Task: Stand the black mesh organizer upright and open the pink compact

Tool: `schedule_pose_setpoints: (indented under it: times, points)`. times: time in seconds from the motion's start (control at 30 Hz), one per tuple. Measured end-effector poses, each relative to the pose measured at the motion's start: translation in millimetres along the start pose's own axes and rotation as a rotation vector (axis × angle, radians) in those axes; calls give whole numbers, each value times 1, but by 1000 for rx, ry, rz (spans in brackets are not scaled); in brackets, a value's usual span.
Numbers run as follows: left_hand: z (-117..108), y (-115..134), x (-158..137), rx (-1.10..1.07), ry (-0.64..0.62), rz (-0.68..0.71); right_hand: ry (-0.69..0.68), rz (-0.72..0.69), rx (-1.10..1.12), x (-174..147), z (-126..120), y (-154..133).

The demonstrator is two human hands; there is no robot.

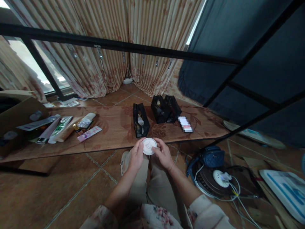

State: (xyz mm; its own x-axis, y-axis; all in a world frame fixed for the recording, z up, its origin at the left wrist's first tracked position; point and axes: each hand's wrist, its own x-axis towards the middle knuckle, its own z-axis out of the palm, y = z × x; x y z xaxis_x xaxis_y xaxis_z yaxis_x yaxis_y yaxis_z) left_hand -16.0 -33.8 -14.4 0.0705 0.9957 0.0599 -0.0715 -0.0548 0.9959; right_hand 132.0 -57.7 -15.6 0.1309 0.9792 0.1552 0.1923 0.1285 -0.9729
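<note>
Between my two hands, over my lap at the table's near edge, is a round white lidded jar or disc (149, 146); which of the two I cannot tell. My left hand (136, 156) is closed on its left rim, thumb on top. On the other side my right hand (164, 155) grips the rim with the thumb pressed on the face. Just beyond stands a black mesh pouch (143, 128), open at the top, with a whitish item (140, 120) inside. Two more black pouches, one (160, 109) in front of another (173, 108), stand further back.
On the brown table (116, 127), several tubes (60, 128) and a pink-white packet (89, 133) lie left beside a cardboard box (19, 124). A phone (185, 124) lies right. On the floor at right are a blue bag (212, 156) and a white power strip (221, 178) with cables.
</note>
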Motion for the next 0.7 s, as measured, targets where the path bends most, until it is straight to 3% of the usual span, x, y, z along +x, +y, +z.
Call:
schedule_pose_setpoints:
  times: [0.2,0.43,0.7]
  points:
    - [3,-4,-1,-77,73,-61,2,83,137,-1,-2,0]
    - [16,-2,-17,-218,-46,-70,47,90,131,-4,-2,5]
    - [13,-4,-17,-239,-119,-96,69,44,-17,-5,-4,7]
